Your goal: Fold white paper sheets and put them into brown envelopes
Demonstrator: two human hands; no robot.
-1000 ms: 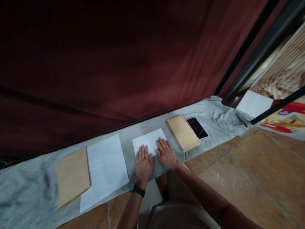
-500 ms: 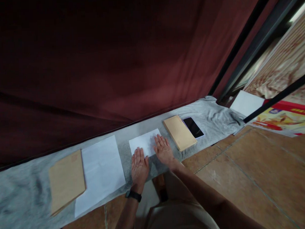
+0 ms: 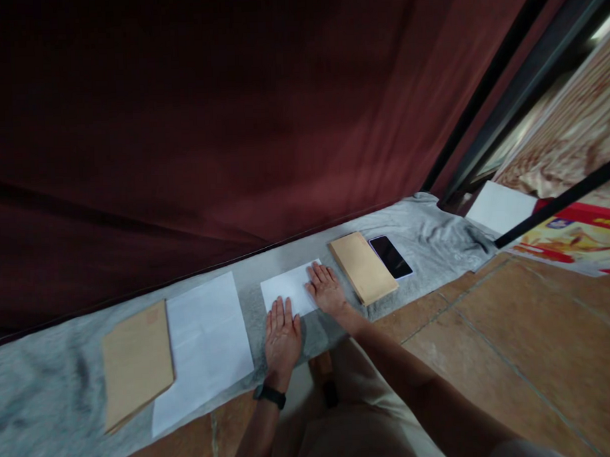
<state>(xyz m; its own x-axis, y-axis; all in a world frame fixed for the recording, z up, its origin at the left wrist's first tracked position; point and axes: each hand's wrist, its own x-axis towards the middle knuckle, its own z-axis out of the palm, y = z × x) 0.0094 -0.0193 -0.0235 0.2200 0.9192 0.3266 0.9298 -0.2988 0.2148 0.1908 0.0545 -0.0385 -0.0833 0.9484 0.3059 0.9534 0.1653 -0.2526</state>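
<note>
A small folded white paper (image 3: pixel 287 290) lies on a grey cloth (image 3: pixel 55 397) spread along the floor. My left hand (image 3: pixel 282 336) lies flat, fingers stretched out, its fingertips on the paper's near edge; a black watch is on that wrist. My right hand (image 3: pixel 327 289) presses flat on the paper's right part, fingers spread. Neither hand holds anything.
A larger white sheet (image 3: pixel 202 349) and a brown envelope (image 3: pixel 135 361) lie to the left. A stack of brown envelopes (image 3: pixel 362 266) and a dark phone (image 3: pixel 391 257) lie to the right. A maroon curtain hangs behind; brown floor tiles (image 3: pixel 514 341) are at the right.
My left hand has slid back toward me along the paper's near edge. My right hand has moved slightly up over the paper's right part.
</note>
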